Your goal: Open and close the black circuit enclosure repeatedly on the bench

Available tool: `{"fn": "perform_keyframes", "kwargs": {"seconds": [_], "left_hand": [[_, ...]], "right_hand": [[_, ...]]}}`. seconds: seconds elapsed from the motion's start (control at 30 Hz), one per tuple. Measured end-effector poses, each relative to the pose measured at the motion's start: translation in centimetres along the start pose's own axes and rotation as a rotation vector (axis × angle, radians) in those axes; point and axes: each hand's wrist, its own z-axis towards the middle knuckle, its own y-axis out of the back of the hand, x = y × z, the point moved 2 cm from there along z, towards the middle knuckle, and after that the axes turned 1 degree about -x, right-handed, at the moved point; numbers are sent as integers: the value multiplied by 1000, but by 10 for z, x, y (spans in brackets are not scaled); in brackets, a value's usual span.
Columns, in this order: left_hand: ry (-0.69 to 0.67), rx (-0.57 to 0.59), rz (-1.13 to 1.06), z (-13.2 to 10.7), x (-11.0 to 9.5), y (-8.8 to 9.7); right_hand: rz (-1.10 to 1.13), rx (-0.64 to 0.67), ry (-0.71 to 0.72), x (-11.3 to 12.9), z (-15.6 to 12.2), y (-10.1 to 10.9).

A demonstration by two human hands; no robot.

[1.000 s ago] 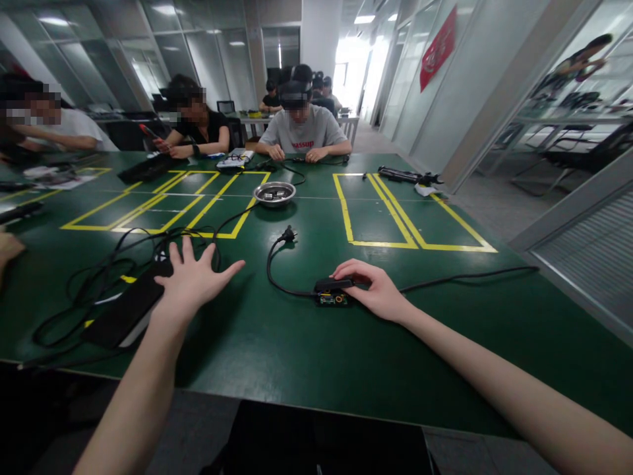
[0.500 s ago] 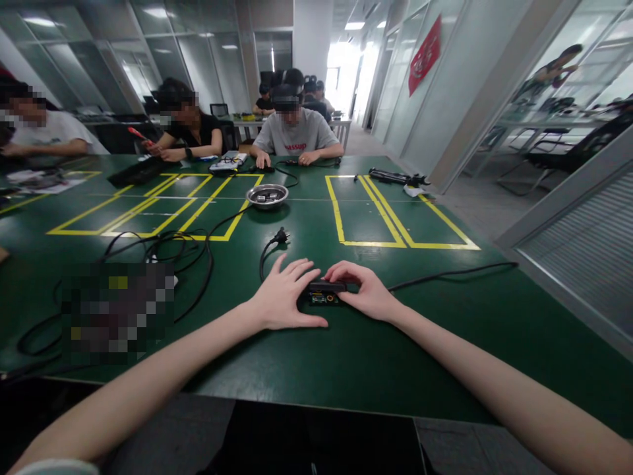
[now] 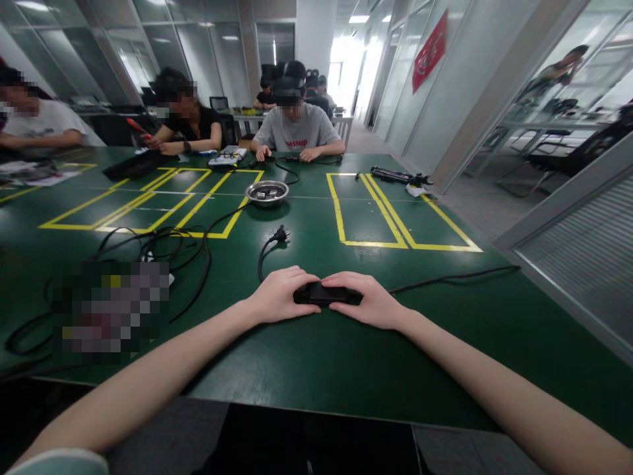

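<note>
A black power adapter (image 3: pixel 324 293) lies on the green table in front of me, its dark flat top showing between my fingers. My left hand (image 3: pixel 284 295) wraps round its left end, thumb on the near side and fingers on the far side. From the other end my right hand (image 3: pixel 372 300) grips it the same way, fingertips close to those of the left. Black cord (image 3: pixel 455 273) runs off to the right from behind my right hand. Beyond my left hand lies a short lead with a black pronged plug (image 3: pixel 281 235).
A metal bowl (image 3: pixel 267 192) holds small metal parts. Black cables (image 3: pixel 173 244) coil at the left beside a blurred-out item (image 3: pixel 111 310). Yellow tape (image 3: pixel 376 244) marks the green table (image 3: pixel 306 369). A black tripod-like item (image 3: pixel 398 175) lies far right; several people sit opposite.
My left hand has closed from spread fingers onto the adapter. A black cover now hides the circuit board that showed before. My right hand has shifted its grip round the right end.
</note>
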Motion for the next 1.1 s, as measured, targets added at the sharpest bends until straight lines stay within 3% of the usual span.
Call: {"fn": "perform_keyframes", "kwargs": {"seconds": [0.17,0.57,0.73,1.1], "left_hand": [[20,7,-14,-2,1,3],[-14,30,128,-3,7,11],[-46,47,195,-5,3,8],[-35,-36,-113,-12,7,0]], "right_hand": [[-4,8,-141,6,2,-3],[-140,-52,-93,9,8,-22],[-122,-40,-63,10,7,-19],[-218,36,27,9,5,-12]]}}
